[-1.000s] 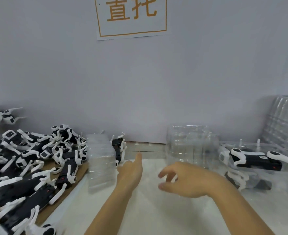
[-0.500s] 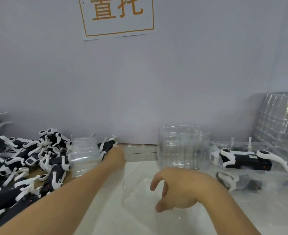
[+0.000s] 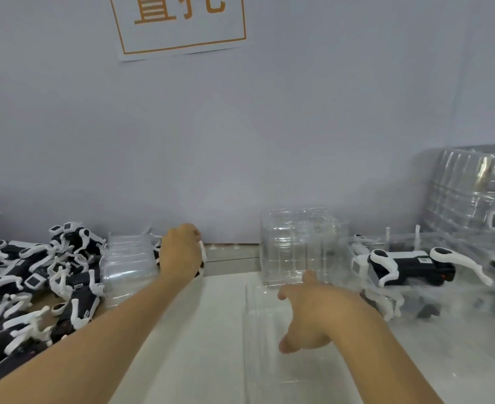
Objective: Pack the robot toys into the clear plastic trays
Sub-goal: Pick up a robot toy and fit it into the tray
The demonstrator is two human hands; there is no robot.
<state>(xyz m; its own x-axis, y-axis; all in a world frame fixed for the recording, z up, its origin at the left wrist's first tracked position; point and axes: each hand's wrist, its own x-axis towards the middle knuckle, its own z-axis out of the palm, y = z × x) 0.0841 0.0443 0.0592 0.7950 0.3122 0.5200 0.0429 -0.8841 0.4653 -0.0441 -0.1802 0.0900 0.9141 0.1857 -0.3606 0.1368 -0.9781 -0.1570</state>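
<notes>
A heap of black and white robot toys [image 3: 36, 281] covers the left of the table. My left hand [image 3: 182, 253] reaches to the heap's far right end, behind a small stack of clear trays [image 3: 129, 263], and curls round a robot toy [image 3: 202, 258] whose white and black parts show beside my fingers. A single clear plastic tray [image 3: 257, 330] lies flat on the white table in front of me. My right hand [image 3: 307, 310] lies over it with fingers spread, holding nothing. To the right, another robot toy [image 3: 409, 266] sits in a clear tray.
An upright stack of clear trays [image 3: 295, 246] stands at the back centre, just beyond my right hand. A tall pile of clear trays [image 3: 473, 205] fills the far right. A grey wall with an orange-lettered sign [image 3: 179, 21] closes off the back.
My left hand has reached farther back and closed on a toy behind the left tray stack. My right hand has spread out over the flat tray.
</notes>
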